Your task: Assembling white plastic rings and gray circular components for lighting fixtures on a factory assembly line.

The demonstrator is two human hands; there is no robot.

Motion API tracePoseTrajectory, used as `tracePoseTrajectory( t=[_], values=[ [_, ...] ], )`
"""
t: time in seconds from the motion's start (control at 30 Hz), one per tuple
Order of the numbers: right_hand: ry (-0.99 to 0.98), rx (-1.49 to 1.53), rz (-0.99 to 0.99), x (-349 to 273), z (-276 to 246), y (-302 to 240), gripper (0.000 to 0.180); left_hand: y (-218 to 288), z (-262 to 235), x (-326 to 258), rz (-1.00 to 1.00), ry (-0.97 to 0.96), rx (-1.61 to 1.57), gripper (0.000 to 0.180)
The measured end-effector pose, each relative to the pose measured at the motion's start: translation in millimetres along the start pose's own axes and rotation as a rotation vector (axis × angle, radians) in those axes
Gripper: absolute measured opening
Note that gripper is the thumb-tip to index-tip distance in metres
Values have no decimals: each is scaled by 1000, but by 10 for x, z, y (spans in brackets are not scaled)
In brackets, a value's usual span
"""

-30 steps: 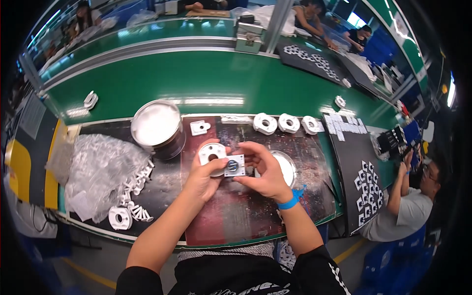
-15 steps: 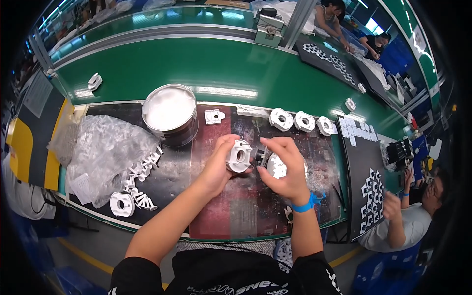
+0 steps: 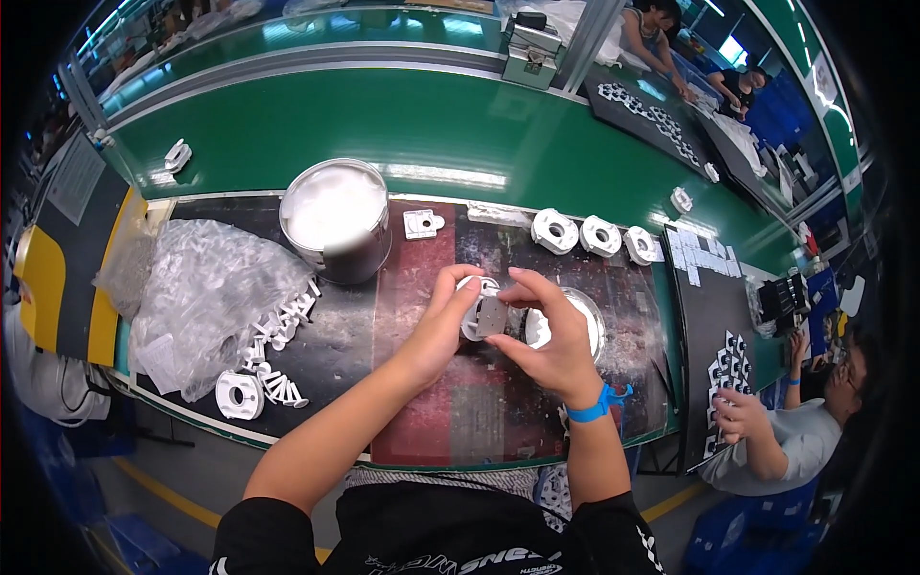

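In front of me, my left hand point(image 3: 439, 333) is closed round a white plastic housing point(image 3: 470, 324). The thumb and fingers of my right hand point(image 3: 556, 353) pinch a grey square plate point(image 3: 493, 317) with small holes, held against the housing's face. Whether the two parts are joined cannot be seen. Just beyond my right fingers stands a round clear tub point(image 3: 596, 321) with white pieces in it, partly hidden by that hand. A flat white plastic piece point(image 3: 420, 225) lies on the worktop beyond my hands.
A tin point(image 3: 335, 225) holding white material stands back left. Beside it are a clear plastic bag point(image 3: 206, 297) and loose white pins point(image 3: 280, 388). Several white housings point(image 3: 555, 232) line the back right. A black board point(image 3: 700, 326) bears small parts; a co-worker point(image 3: 791, 431) sits beyond it.
My right hand has moved left to the housing, bringing the plate against its face. The housing's round hole is now covered. The co-worker's hand at the right has shifted left and down.
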State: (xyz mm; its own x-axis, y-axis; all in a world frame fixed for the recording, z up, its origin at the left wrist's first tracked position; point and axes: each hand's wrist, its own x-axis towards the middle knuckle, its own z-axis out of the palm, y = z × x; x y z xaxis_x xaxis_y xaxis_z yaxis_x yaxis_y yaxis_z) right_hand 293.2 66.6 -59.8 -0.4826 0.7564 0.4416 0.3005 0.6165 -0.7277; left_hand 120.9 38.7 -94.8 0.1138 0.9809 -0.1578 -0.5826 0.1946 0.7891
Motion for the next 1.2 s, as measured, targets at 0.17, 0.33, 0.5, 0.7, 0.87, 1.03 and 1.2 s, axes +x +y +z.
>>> tracePoseTrajectory(
  t=[0.17, 0.33, 0.5, 0.7, 0.87, 1.03, 1.2],
  values=[
    [60, 8, 38, 0, 23, 11, 75, 2, -11, -5, 68, -30, 133, 40],
    [52, -121, -63, 8, 27, -29, 73, -7, -31, -10, 130, -59, 222, 54],
    [81, -110, -52, 7, 35, -34, 72, 2, -21, -10, 152, -78, 262, 54],
    [104, -10, 58, 2, 55, -57, 71, -3, -40, -16, 151, -55, 274, 49],
    [108, 164, 124, -15, 64, -74, 68, -3, -27, -17, 55, -91, -6, 48],
    [97, 35, -25, -35, 45, -33, 68, 39, -12, -41, 30, -107, -40, 46],
    [95, 28, -11, -23, 20, -46, 67, 12, -28, -22, 75, -92, 47, 46]
  ],
)
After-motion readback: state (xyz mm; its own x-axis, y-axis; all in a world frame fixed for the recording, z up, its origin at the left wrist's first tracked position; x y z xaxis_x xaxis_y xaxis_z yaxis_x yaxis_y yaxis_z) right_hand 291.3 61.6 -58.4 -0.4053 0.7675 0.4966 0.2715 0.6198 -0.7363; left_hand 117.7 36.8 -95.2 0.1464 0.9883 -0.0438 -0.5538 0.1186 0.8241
